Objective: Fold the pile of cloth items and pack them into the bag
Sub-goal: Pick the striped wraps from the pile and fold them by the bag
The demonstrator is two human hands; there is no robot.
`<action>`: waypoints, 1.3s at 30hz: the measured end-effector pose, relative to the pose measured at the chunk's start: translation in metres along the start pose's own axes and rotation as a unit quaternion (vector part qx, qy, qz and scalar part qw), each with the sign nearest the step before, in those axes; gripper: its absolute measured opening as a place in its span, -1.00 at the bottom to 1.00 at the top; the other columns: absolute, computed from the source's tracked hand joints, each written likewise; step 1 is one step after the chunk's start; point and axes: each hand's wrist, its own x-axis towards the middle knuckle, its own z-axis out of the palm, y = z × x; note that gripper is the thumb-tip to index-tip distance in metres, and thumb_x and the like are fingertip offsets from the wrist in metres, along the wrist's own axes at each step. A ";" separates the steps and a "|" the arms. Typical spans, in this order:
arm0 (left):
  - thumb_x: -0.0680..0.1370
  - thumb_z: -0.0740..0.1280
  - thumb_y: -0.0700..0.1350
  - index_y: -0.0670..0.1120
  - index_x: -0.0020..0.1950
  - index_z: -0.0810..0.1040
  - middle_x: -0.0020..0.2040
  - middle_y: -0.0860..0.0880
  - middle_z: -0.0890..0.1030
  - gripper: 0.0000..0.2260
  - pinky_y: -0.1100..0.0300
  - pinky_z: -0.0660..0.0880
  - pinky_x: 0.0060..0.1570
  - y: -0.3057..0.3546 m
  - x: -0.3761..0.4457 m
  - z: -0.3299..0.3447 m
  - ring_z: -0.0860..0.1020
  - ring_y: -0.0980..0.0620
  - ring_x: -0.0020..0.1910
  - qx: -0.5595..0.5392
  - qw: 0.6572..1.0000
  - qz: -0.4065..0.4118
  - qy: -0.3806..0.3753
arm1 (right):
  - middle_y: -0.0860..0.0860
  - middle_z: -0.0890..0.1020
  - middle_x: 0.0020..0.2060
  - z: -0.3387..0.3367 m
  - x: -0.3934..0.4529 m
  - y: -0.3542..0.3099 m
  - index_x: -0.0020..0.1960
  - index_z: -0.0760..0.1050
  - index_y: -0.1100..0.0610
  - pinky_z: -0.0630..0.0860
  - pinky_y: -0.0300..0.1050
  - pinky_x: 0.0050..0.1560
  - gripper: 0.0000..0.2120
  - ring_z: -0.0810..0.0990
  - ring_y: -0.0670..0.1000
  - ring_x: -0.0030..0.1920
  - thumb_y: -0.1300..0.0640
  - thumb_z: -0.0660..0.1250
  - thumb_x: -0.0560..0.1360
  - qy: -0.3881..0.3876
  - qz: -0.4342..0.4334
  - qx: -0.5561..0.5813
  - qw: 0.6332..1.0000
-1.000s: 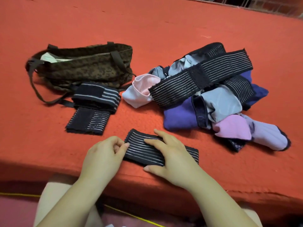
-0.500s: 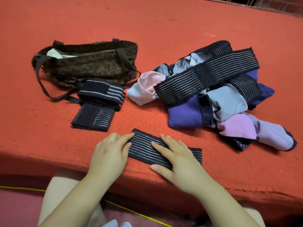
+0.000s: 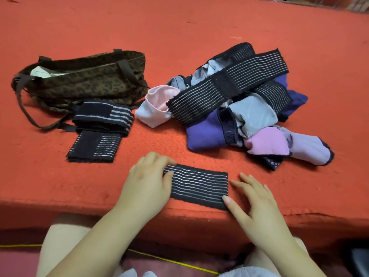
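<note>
A person sits at the near edge of a red surface [image 3: 179, 27], seen from above, both bare hands forward. Between them lies a folded black band [image 3: 198, 186] with thin pale stripes, flat and close to the edge. The left hand [image 3: 147, 182] rests on the band's left end, fingers loosely bent over the top left corner, thumb on the stripes; its grip pinches nothing that can be seen. The right hand [image 3: 253, 202] lies flat just beside the band's right end, fingers straight and spread, thumb tip touching the lower right corner, grip wide.

Farther back on the left lies a camouflage bag [image 3: 85, 82], on its side with its mouth partly agape and a pale item showing inside; its dark straps trail toward the viewer. Two more folded bands [image 3: 97, 132] lie just in front of it, one partly overlapping the other. On the right sits the pile [image 3: 239, 108] of unfolded items: pink, grey and purple cloths, with a long striped band [image 3: 229, 86] draped across the top.
</note>
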 end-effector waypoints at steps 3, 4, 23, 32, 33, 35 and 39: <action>0.48 0.15 0.04 0.01 0.02 0.59 -0.06 0.11 0.54 -0.72 0.08 0.41 0.13 0.031 -0.005 0.024 0.52 0.07 -0.01 -0.099 0.988 0.040 -0.108 | -0.08 0.52 0.24 0.001 -0.007 0.003 0.05 0.58 -0.07 0.18 0.08 0.40 -0.60 0.40 0.02 0.37 -0.27 0.15 0.42 0.030 -0.006 0.042 0.999; 0.49 0.10 0.11 0.02 0.03 0.59 -0.05 0.12 0.54 -0.66 0.09 0.40 0.15 0.038 -0.007 0.031 0.51 0.08 0.02 -0.108 0.984 0.049 -0.129 | -0.13 0.51 0.23 0.001 -0.008 0.003 0.01 0.56 -0.14 0.18 0.10 0.41 -0.68 0.39 -0.03 0.36 -0.26 0.15 0.43 0.030 -0.008 0.063 0.998; 0.44 0.45 0.00 -0.04 -0.29 0.61 -0.34 -0.05 0.62 -0.84 0.16 0.43 -0.20 -0.026 0.000 -0.014 0.51 0.09 -0.35 -0.267 0.939 -0.219 -0.005 | -0.17 0.14 0.51 0.026 0.027 -0.092 0.48 0.21 -0.12 -0.23 -0.12 0.50 -0.40 -0.09 -0.16 0.52 -0.25 -0.07 0.49 -0.175 -0.197 0.089 0.960; 0.42 0.47 -0.02 0.08 -0.33 0.54 -0.37 0.10 0.57 -0.84 0.17 0.39 -0.21 -0.053 -0.006 -0.018 0.55 0.11 -0.30 -0.094 0.964 -0.247 0.027 | -0.14 0.10 0.53 0.046 0.038 -0.111 0.50 0.20 -0.08 -0.36 -0.23 0.40 -0.27 -0.10 -0.11 0.53 -0.31 -0.19 0.41 -0.222 -0.221 0.024 0.949; 0.42 0.47 -0.01 0.09 -0.31 0.54 -0.35 0.10 0.57 -0.85 0.16 0.40 -0.20 -0.053 -0.006 -0.017 0.54 0.09 -0.29 -0.084 0.965 -0.246 0.028 | -0.14 0.12 0.52 0.045 0.039 -0.111 0.49 0.23 -0.09 -0.34 -0.25 0.41 -0.28 -0.08 -0.12 0.53 -0.31 -0.18 0.41 -0.224 -0.214 0.034 0.950; 0.42 0.47 -0.01 0.09 -0.25 0.52 -0.30 0.10 0.56 -0.86 0.15 0.42 -0.16 -0.054 -0.005 -0.017 0.53 0.08 -0.25 -0.074 0.966 -0.246 0.022 | -0.11 0.20 0.50 0.045 0.041 -0.108 0.45 0.30 -0.09 -0.23 -0.20 0.46 -0.32 0.01 -0.10 0.53 -0.30 -0.14 0.43 -0.195 -0.180 0.059 0.962; 0.46 0.44 -0.03 0.09 -0.09 0.51 -0.23 0.12 0.53 -0.88 0.15 0.41 -0.05 -0.054 0.002 -0.020 0.54 0.03 -0.12 -0.070 0.965 -0.251 -0.035 | -0.02 0.25 0.49 0.040 0.054 -0.098 0.47 0.27 0.00 -0.03 -0.07 0.51 -0.43 0.10 -0.01 0.51 -0.19 0.06 0.52 -0.105 -0.050 0.010 0.993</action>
